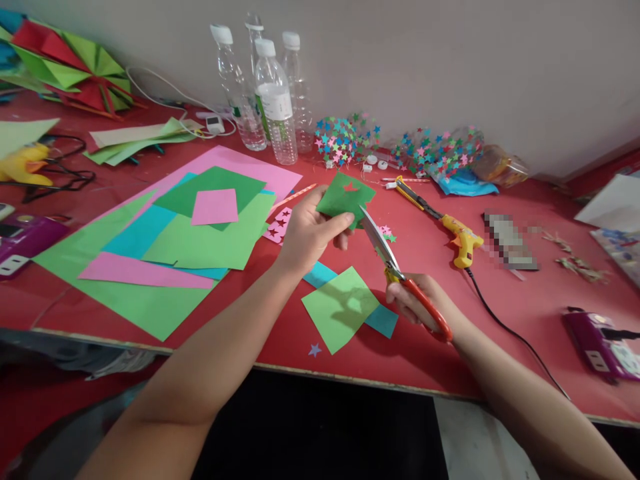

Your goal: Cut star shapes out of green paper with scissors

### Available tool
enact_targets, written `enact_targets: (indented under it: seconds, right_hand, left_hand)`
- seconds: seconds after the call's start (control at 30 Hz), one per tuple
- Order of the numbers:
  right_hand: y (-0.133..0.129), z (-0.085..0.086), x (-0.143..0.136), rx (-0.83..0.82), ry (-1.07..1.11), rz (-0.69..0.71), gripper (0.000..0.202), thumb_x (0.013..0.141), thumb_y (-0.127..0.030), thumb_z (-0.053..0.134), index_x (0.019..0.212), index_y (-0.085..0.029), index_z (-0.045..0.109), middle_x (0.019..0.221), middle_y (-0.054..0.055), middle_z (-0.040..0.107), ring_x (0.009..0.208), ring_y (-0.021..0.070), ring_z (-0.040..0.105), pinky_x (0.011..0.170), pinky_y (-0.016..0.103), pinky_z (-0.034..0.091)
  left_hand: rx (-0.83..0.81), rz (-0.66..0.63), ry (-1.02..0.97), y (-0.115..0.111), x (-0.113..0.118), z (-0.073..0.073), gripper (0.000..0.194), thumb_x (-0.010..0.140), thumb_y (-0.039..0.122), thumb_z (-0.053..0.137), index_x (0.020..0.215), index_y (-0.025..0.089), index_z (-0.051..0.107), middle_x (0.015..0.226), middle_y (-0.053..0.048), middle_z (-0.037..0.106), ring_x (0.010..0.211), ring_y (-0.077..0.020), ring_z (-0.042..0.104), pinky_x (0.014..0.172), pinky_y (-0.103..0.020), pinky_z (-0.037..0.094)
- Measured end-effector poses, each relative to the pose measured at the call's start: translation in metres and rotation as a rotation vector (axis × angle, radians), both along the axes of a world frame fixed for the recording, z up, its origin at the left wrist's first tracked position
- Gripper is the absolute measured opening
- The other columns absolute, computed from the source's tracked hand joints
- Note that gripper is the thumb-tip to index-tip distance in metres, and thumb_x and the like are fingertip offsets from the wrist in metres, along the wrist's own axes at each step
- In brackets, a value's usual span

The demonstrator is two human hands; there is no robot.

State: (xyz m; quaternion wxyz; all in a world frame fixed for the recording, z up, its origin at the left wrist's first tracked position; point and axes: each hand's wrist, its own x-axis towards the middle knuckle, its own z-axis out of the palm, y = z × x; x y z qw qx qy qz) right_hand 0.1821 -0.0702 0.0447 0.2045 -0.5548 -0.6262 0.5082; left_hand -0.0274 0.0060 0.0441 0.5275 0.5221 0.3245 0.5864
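Observation:
Pinched in my left hand (313, 230) is a dark green piece of paper (333, 195) with a star-shaped hole in it. My right hand (413, 300) grips red-handled scissors (423, 307), their blades pointing up and left, with the tips at the paper's right edge. Whether the blades touch the paper I cannot tell. Beneath the hands, a light green square of paper (337, 313) lies across a blue paper strip (385, 322). Close to the table's front edge is a small purple star (315, 350). Pink paper with star cut-outs (275, 230) lies partly behind my left wrist.
Left of me, coloured sheets (165, 313) overlap on the red table (280, 327). Several plastic bottles (277, 113) stand by the wall beside star-filled clear containers (340, 141). A yellow glue gun (463, 240), its cord and a purple power strip (595, 343) are at right.

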Motion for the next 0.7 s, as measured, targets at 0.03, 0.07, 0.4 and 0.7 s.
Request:
enact_targets:
  seconds: [0.03,0.07,0.4,0.7]
  right_hand:
    - [0.0,0.0,0.0,-0.001,0.003,-0.007,0.042,0.082,-0.058,0.056,0.066,-0.018,0.053,0.043,-0.005,0.041,0.04,0.0088,0.035,0.043,0.024,0.029]
    - [-0.001,-0.001,-0.001,0.0,0.008,-0.015,0.042,0.081,-0.057,0.056,0.065,-0.019,0.052,0.043,-0.005,0.041,0.039,0.0089,0.035,0.043,0.024,0.029]
    - [0.0,-0.005,-0.003,0.052,-0.009,-0.092,0.044,0.079,-0.059,0.057,0.063,-0.019,0.052,0.042,-0.005,0.04,0.038,0.0089,0.036,0.042,0.024,0.028]
    - [0.001,-0.011,-0.002,0.067,-0.088,-0.065,0.046,0.078,-0.062,0.057,0.064,-0.019,0.05,0.044,-0.005,0.04,0.04,0.0087,0.036,0.042,0.024,0.028]
  left_hand:
    - [-0.024,-0.009,-0.045,0.0,0.001,0.001,0.026,0.073,0.019,0.068,0.095,0.02,0.055,0.064,0.005,0.064,0.042,-0.0062,0.055,0.039,-0.018,0.043]
    - [-0.055,-0.026,-0.088,-0.001,0.002,0.001,0.027,0.072,0.019,0.069,0.095,0.019,0.054,0.064,0.005,0.064,0.043,-0.0064,0.056,0.04,-0.018,0.044]
    - [-0.239,-0.151,-0.058,-0.009,0.012,-0.001,0.019,0.08,0.029,0.067,0.07,0.014,0.06,0.059,-0.001,0.064,0.039,-0.0057,0.054,0.038,-0.018,0.042]
    - [-0.102,-0.101,-0.009,-0.008,0.01,-0.003,0.018,0.087,0.032,0.057,0.075,0.019,0.055,0.059,0.004,0.06,0.039,-0.005,0.053,0.038,-0.018,0.041]
